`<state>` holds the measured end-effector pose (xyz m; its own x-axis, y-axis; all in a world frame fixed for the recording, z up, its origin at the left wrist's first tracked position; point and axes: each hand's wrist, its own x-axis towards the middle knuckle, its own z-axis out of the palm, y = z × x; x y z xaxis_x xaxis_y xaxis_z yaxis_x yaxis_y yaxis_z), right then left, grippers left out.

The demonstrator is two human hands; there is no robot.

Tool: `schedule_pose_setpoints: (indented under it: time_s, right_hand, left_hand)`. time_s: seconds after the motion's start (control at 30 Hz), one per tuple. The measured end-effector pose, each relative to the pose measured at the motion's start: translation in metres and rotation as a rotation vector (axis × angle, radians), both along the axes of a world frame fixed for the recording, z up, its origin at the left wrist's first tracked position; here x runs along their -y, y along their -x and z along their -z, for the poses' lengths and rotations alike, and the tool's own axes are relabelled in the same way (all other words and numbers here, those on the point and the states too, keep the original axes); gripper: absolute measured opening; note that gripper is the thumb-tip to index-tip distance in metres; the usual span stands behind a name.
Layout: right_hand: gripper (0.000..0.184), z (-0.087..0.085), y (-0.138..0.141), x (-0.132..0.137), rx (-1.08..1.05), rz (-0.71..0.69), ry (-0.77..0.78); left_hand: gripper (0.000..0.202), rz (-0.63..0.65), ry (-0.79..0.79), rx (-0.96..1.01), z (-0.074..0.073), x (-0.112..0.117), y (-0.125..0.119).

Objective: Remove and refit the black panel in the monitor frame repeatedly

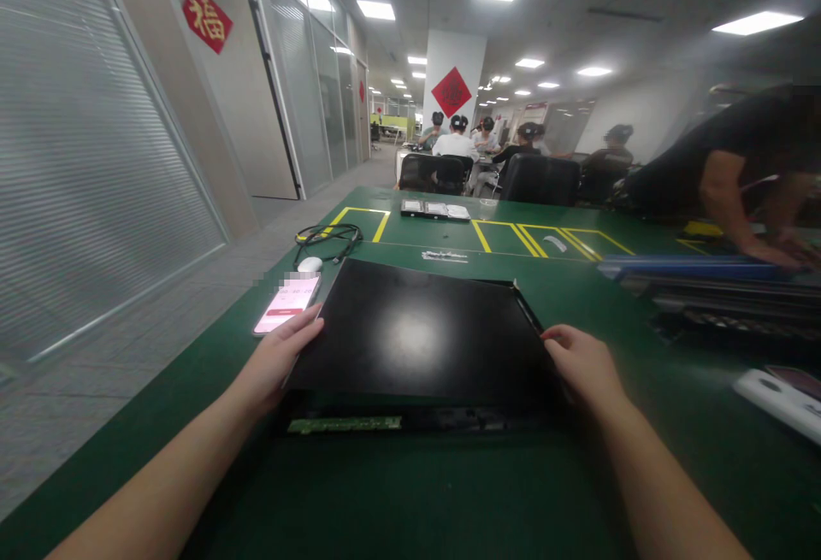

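A flat black panel (416,333), glossy on top with a green circuit strip along its near edge, lies on the green table (410,492). My left hand (279,355) grips the panel's left edge, fingers curled over it. My right hand (583,363) holds the right edge, fingers curled round the side. Both hands are about level with the panel's middle.
A lit phone (286,303), a white mouse (310,264) and a black cable (327,239) lie left of the panel. Small trays (436,209) sit at the far edge. On the right, another person's arm (737,201) reaches over stacked dark panels (711,291). A white device (779,397) lies near right.
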<state>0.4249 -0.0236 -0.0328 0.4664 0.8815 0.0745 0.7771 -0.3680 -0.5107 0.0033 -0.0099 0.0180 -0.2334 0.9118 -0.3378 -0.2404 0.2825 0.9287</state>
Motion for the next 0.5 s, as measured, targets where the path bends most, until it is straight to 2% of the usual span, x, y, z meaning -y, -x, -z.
schedule_pose_setpoints:
  time_s: [0.27, 0.5]
  right_hand:
    - [0.024, -0.002, 0.0, 0.001, 0.006, -0.005, -0.017]
    - [0.023, -0.001, 0.0, 0.0, 0.02, -0.011, -0.046]
  left_hand:
    - [0.041, 0.022, -0.055, -0.129, 0.011, -0.003, 0.009]
    - [0.041, 0.114, -0.098, -0.441, 0.025, -0.011, 0.02]
